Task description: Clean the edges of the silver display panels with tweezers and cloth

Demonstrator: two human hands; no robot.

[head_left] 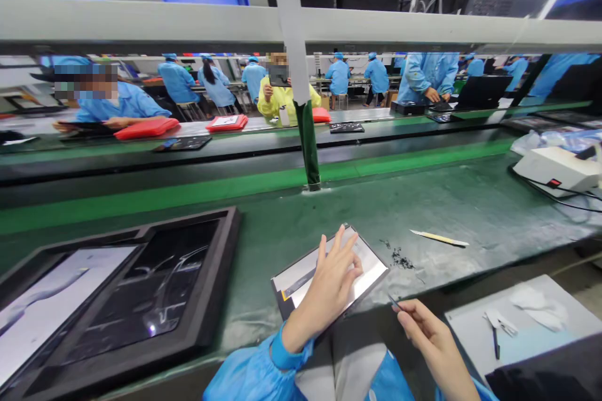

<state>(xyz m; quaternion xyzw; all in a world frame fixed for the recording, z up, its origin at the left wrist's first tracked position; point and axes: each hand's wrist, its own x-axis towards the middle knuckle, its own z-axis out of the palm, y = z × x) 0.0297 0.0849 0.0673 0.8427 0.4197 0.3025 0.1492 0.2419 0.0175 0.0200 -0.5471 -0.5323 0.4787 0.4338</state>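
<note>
A display panel (374,263) with a silvery back and dark border lies tilted near the bench's front edge. My left hand (335,272) rests over it, several fingers stretched out and apart, and covers its middle. To the right, just off the bench edge, my right hand (426,329) pinches a thin dark pointed piece (393,302) between thumb and fingers; whether it is a tool tip or a strip I cannot make out. Small black scraps (401,258) lie beside the panel's right corner. Beyond them is a yellow-handled craft knife (439,238).
On the left, a black foam tray (221,263) holds more display panels (141,288). A white device (557,169) with cables stands at the far right. Lower right, a grey surface (463,319) bears crumpled white pieces. A post (308,144) rises behind the panel; people work beyond.
</note>
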